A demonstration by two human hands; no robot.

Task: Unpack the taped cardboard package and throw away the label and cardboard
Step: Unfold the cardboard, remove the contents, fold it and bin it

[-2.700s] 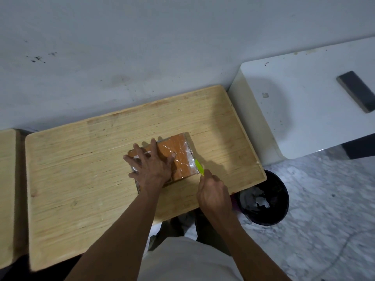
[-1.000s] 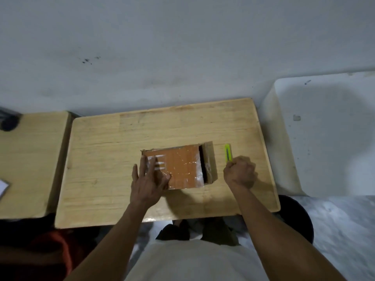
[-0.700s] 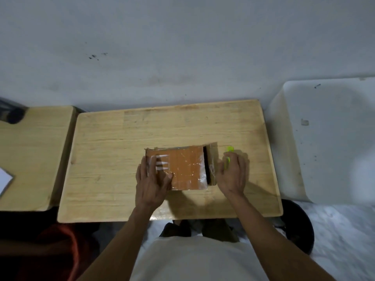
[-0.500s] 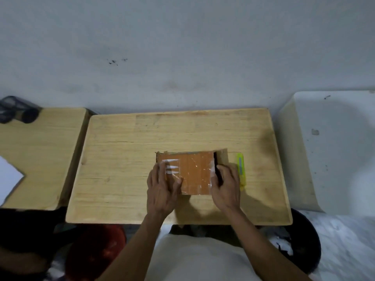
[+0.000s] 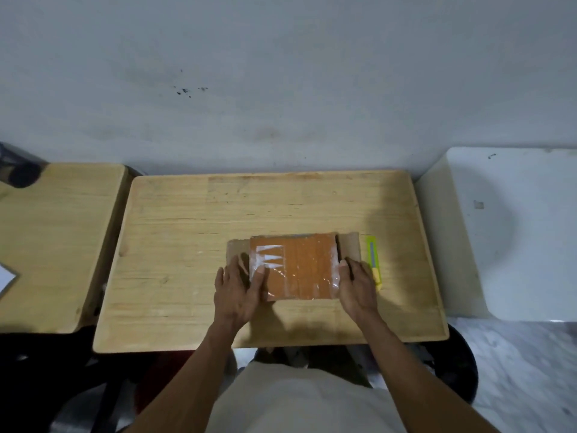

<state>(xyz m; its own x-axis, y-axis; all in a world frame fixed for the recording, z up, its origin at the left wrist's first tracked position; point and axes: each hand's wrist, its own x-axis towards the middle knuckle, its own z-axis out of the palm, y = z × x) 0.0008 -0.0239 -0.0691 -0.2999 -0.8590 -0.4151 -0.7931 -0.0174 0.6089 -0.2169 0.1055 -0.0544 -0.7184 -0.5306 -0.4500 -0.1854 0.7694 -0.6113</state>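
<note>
An orange-brown cardboard package point(image 5: 301, 267) wrapped in shiny clear tape lies flat on the wooden table point(image 5: 187, 245). Cardboard flaps stick out flat at both its left and right ends. My left hand point(image 5: 239, 290) grips the left end, thumb on the top face beside a whitish torn patch where tape glints. My right hand point(image 5: 357, 287) holds the right end at the opened flap. A yellow-green utility knife point(image 5: 373, 260) lies on the table just right of the package, partly under my right hand.
A second wooden table point(image 5: 59, 245) stands to the left with a paper corner at its edge. A white table point(image 5: 515, 232) stands to the right. A black bin point(image 5: 459, 367) sits on the floor below the table's right front corner.
My right hand put the knife down beside the package and moved onto its right end. The right flap came open, and a flap now also sticks out on the left.
</note>
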